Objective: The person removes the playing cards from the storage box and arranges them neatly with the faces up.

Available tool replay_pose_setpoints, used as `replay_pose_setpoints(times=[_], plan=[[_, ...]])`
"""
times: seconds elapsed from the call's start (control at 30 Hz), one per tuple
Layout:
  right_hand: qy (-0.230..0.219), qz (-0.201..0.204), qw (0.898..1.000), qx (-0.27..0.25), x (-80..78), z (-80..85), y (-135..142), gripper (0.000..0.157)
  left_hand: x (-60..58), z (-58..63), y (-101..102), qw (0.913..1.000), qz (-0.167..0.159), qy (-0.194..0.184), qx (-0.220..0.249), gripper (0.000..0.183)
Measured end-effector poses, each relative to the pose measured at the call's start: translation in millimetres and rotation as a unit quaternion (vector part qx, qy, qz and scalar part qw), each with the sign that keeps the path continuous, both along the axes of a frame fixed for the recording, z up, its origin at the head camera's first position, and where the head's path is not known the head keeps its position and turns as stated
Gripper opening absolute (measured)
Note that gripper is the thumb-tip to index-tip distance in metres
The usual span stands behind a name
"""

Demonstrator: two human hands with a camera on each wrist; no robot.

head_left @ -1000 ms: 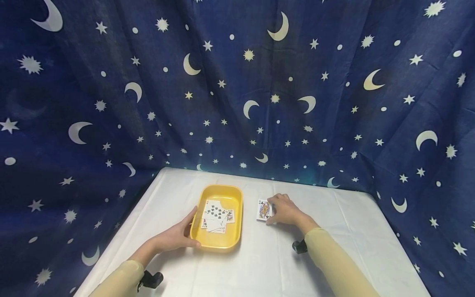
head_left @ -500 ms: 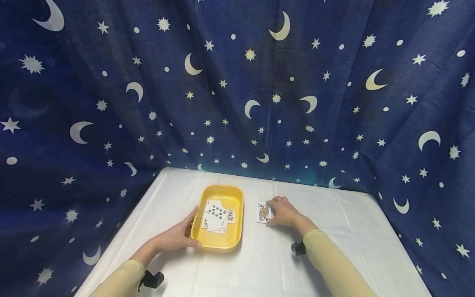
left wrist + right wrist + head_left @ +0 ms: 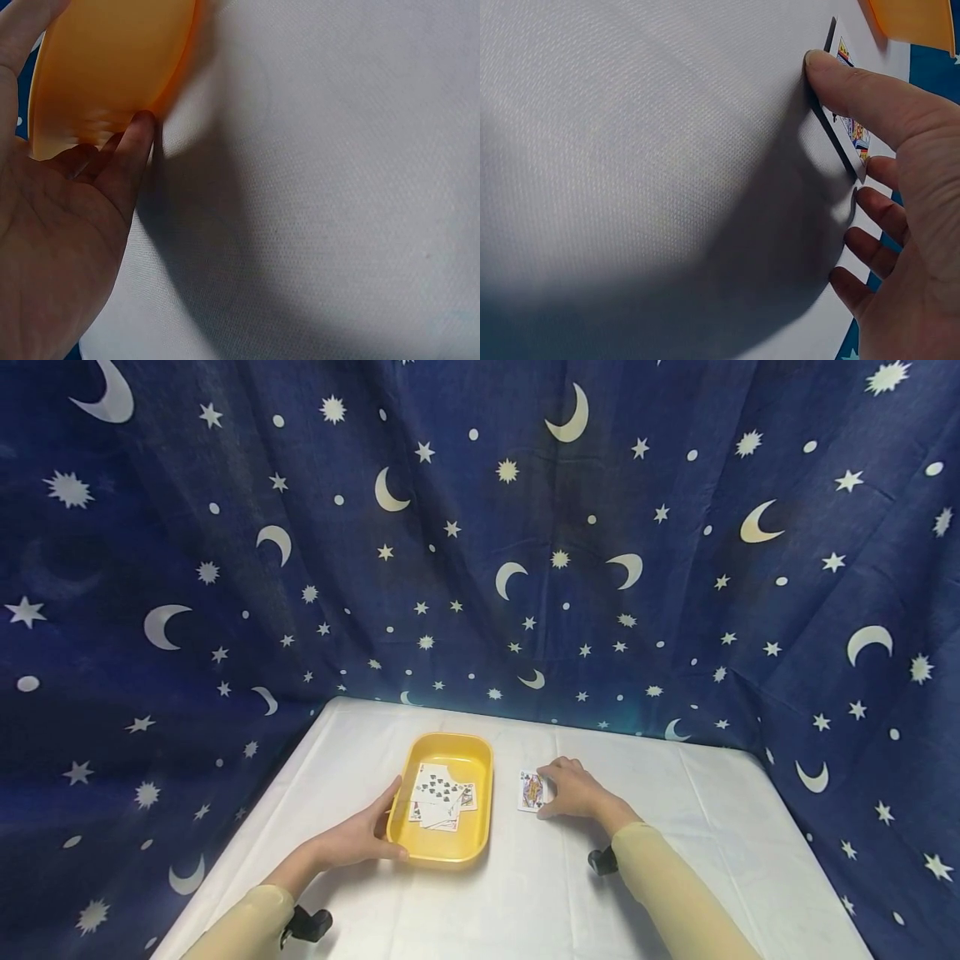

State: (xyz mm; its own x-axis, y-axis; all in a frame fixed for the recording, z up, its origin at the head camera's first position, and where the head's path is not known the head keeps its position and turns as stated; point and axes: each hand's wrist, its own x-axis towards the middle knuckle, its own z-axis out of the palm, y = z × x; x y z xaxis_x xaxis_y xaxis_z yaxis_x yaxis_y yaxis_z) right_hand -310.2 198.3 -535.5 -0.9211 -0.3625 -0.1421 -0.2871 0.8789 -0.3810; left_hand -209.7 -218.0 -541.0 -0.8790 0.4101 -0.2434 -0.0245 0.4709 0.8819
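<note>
Head view, yellow tray: the yellow tray point(image 3: 483, 827) sits on the white cloth point(image 3: 525, 902), near the cloth's centre line toward 11 o'clock, with its long sides running roughly from 6 to 12.
Head view, loose cards: several overlapping loose cards point(image 3: 437, 788) lie face up inside the tray; one shows many black pips, and a picture card pokes out at 3 o'clock.
Head view, left hand: the left hand point(image 3: 352, 842) grips the tray from 8 to 9 o'clock, thumb and fingers spread wide around its side and near corner.
Head view, face card: the face card point(image 3: 532, 791) lies on the cloth at 3 o'clock from the tray, apart from it.
Head view, right hand: the right hand point(image 3: 577, 792) comes in from the card's 4 o'clock, thumb and forefinger parted by about the card's length and holding it by the edges.
Head view, surroundings: a dark blue backdrop point(image 3: 480, 527) with moons and stars rises at 12 o'clock; a pale yellow sleeve covers each forearm.
Left wrist view, tray side: the tray's wall fills 11 o'clock; the fingers bend against it, one fingertip touching its lower edge.
Right wrist view, card edge: at 1 o'clock the thumb touches one end of the card; the forefinger meets the other end, and the remaining fingers hang loosely bent.
Right wrist view, tray corner: part of the tray shows farther toward 1 o'clock.
</note>
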Motion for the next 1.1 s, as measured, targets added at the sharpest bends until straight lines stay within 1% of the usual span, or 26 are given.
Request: replay_pose_setpoints(times=[0.23, 0.43, 0.63, 1.1], plan=[[-0.008, -0.001, 1.000, 0.004, 0.3, 1.7, -0.1, 0.088, 0.6, 0.6, 0.7, 1.0000, 0.000, -0.001, -0.002, 0.133], [-0.005, 0.007, 1.000, 0.005, 0.2, 3.7, 1.4, 0.087, 1.4, 2.9, 0.9, 1.0000, -0.003, -0.001, 0.006, 0.130], [-0.006, 0.005, 1.000, 0.007, -1.4, 0.3, 1.0, 0.087, 1.6, 3.2, 0.3, 0.9999, -0.007, 0.003, 0.011, 0.129], [0.001, 0.012, 1.000, 0.003, -2.9, -2.8, 2.2, 0.087, 2.0, 3.8, 1.3, 1.0000, 0.001, 0.003, 0.002, 0.129]])
